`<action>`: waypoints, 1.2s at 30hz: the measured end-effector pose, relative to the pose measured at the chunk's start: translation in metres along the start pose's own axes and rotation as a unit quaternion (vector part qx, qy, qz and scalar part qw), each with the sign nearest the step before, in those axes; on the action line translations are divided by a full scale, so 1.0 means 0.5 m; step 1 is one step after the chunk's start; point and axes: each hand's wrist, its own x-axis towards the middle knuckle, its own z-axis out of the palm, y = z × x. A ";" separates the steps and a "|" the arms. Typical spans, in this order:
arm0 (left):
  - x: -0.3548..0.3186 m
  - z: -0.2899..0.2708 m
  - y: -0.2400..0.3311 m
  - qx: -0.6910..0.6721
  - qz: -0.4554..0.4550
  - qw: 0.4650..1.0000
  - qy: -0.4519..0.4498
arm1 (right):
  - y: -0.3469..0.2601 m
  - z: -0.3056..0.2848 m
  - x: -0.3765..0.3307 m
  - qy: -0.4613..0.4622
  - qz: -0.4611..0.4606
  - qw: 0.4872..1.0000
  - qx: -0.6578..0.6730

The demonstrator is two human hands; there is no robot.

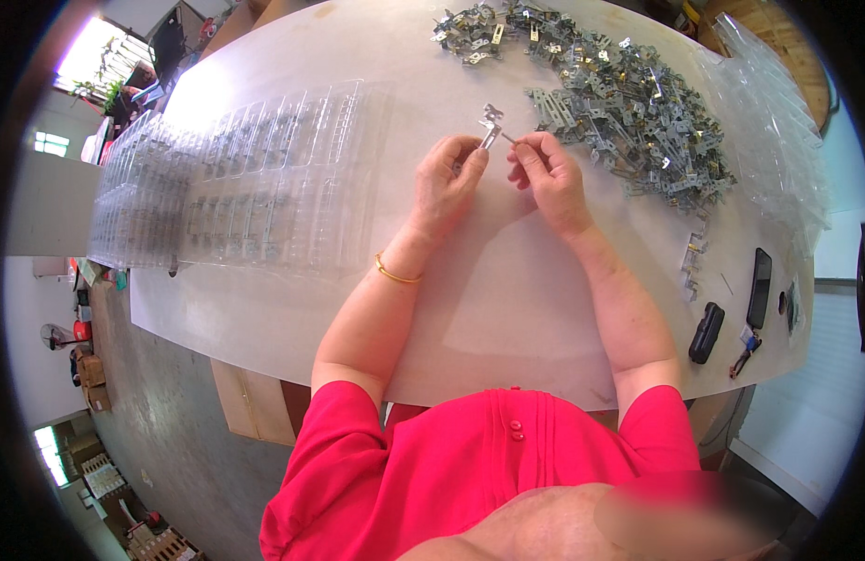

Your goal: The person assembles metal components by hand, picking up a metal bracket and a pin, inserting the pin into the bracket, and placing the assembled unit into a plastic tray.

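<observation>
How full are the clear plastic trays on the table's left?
Partly full: rows of metal parts show through the clear plastic trays, while compartments near their right edge look bare. Deeper down, I cannot tell.

A narrow silvery metal bracket [490, 131] with an uneven upper end is held tilted in the left hand [446, 187]. A thin rod [508, 138] is pinched by the right hand [552, 182], angled toward the bracket.

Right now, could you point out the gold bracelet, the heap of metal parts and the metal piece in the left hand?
Gold bracelet [392, 276], head view: on its band.
Heap of metal parts [629, 117], head view: near its middle.
Metal piece [490, 135], head view: near its middle.
</observation>
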 end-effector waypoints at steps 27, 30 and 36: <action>-0.006 0.030 -0.023 0.140 0.143 0.979 0.021 | 0.026 -0.015 0.009 -0.077 0.053 0.967 0.236; -0.007 0.032 -0.028 0.152 0.156 0.975 0.035 | 0.025 -0.017 0.009 -0.078 0.045 0.971 0.223; -0.009 0.017 -0.021 0.125 0.094 0.987 0.047 | 0.024 -0.015 0.007 -0.066 0.041 0.973 0.217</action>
